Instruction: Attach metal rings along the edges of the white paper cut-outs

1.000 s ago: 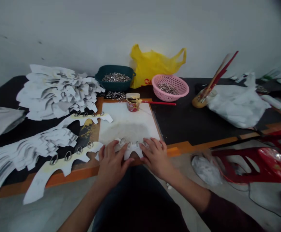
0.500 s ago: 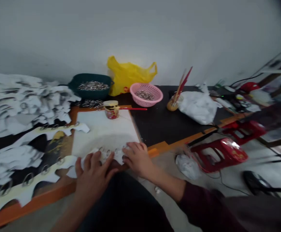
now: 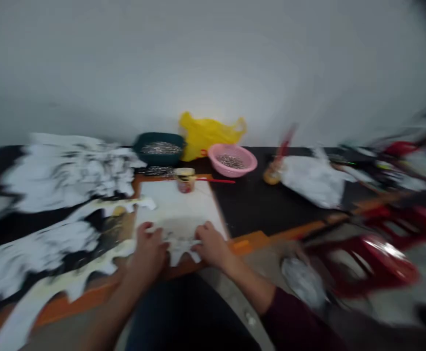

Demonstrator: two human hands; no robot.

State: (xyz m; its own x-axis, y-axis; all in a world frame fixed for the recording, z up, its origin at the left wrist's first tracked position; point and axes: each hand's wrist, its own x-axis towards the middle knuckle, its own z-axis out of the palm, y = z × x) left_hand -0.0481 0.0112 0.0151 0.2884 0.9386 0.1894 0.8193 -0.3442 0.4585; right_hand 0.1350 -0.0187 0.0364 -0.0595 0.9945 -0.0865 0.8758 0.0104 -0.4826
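Observation:
On the white board [image 3: 174, 207] lies a small white scalloped cut-out strip [image 3: 179, 248] with blurred small rings along its upper edge. My left hand [image 3: 149, 253] has its fingers bent around the strip's left end. At the right end, my right hand [image 3: 213, 246] pinches it between thumb and fingers. Motion blur smears the fingertips. A longer scalloped strip [image 3: 66, 280] runs along the table edge left of my left hand. Beyond the hands, at the board's far edge, stands a small glue tub [image 3: 185, 181], with a red stick [image 3: 220, 181] beside it.
Piles of white cut-outs [image 3: 73, 173] cover the left side. A dark green basket [image 3: 161, 148] and a pink basket [image 3: 233, 161] hold metal pieces. Behind them is a yellow bag [image 3: 211, 134]. A white plastic bag [image 3: 313, 180] lies right; red stools [image 3: 370, 265] stand below.
The camera view has shifted, so the table things sit lower and further right. My left hand's spread fingers have drawn in, and both hands now grip the strip's ends.

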